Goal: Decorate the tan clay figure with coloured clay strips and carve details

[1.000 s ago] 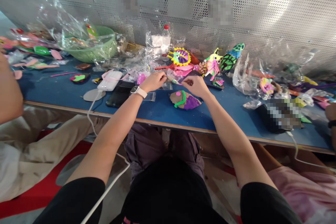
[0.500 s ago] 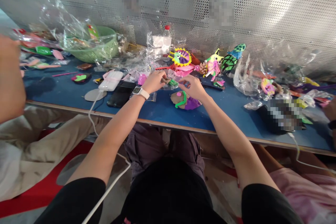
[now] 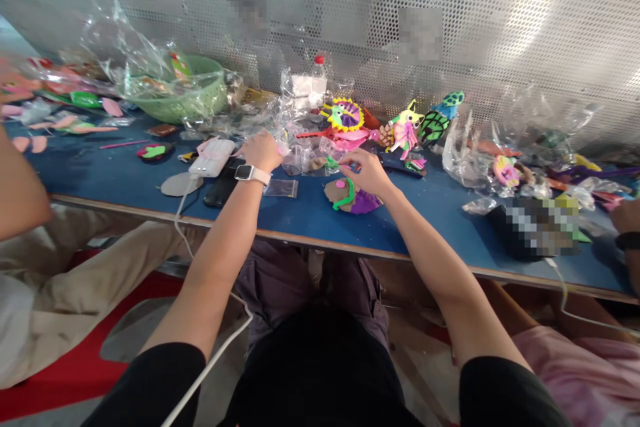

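Observation:
My left hand (image 3: 263, 151) is over the dark phone and plastic bags, next to a pink lump in a clear bag (image 3: 283, 148). Its fingers are smeared and partly hidden. My right hand (image 3: 369, 172) has thumb and fingers pinched together beside a bit of green clay (image 3: 332, 163); what is between them, if anything, is too small to make out. Just below lies a clay figure (image 3: 332, 194) of brown and purple with a green strip and a pink dot. A small flat zip bag (image 3: 281, 188) rests on the blue table between the hands.
Finished clay animals, among them a yellow-rimmed figure (image 3: 345, 114) and a yellow cat-like one (image 3: 407, 123), stand at the back. Left are a green basket (image 3: 200, 97), a white power bank (image 3: 213, 157) with a cable and a dark phone (image 3: 220, 185). People sit on both sides.
My left hand has moved left, away from the brown and green clay in the bag. My right hand has shifted only slightly. The person at left has lowered an arm.

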Tool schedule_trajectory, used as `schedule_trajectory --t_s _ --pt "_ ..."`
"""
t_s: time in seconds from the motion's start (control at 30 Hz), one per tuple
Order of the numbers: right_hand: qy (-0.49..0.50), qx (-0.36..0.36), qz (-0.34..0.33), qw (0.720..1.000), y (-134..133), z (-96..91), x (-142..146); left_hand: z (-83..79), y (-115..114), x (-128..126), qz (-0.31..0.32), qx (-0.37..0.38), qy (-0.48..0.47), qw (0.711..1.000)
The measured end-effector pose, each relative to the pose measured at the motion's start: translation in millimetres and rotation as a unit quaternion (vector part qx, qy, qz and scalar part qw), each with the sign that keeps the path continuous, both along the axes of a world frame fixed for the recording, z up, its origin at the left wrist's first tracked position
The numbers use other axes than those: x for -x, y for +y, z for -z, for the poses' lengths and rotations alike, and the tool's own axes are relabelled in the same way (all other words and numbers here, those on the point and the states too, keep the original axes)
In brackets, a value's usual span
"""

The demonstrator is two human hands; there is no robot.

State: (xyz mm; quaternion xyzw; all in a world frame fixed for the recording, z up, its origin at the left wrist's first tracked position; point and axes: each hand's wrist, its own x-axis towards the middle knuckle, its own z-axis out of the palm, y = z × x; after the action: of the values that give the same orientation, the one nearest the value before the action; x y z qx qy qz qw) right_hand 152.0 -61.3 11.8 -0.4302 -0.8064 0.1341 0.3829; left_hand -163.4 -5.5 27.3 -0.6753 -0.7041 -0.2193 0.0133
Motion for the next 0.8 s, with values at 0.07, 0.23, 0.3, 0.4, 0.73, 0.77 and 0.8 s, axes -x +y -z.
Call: schedule_trajectory --t_s 0.07,0.23,0.3,0.4,0.73,0.77,0.8 --pt "0.001 -0.003 0.002 1.0 0.1 -0.1 0.1 -0.5 0.3 -1.4 0.01 -0.035 -0.004 0.999" --pt "0.002 -0.018 -0.001 1.0 2.5 2.1 -0.3 -4.3 0.7 -6.8 0.018 -0.097 -0.029 0.995" --pt "0.002 -0.028 -0.002 1.0 5.0 4.7 -0.9 -5.5 2.4 -8.5 0.029 -0.107 -0.026 0.993" --pt "0.02 -0.05 -0.007 0.999 9.3 8.4 -1.6 -7.1 2.9 -16.7 0.12 -0.131 -0.038 0.983" --pt "0.133 -0.058 -0.054 0.988 3.7 5.9 7.4 7.4 -24.1 -77.0 0.373 -0.153 -0.029 0.915" --pt "0.136 -0.056 -0.054 0.988 2.6 5.4 8.5 8.9 -25.2 -78.6 0.373 -0.15 -0.03 0.915" --pt "0.14 -0.055 -0.053 0.987 1.8 5.1 9.5 10.2 -25.7 -79.4 0.372 -0.148 -0.033 0.916"
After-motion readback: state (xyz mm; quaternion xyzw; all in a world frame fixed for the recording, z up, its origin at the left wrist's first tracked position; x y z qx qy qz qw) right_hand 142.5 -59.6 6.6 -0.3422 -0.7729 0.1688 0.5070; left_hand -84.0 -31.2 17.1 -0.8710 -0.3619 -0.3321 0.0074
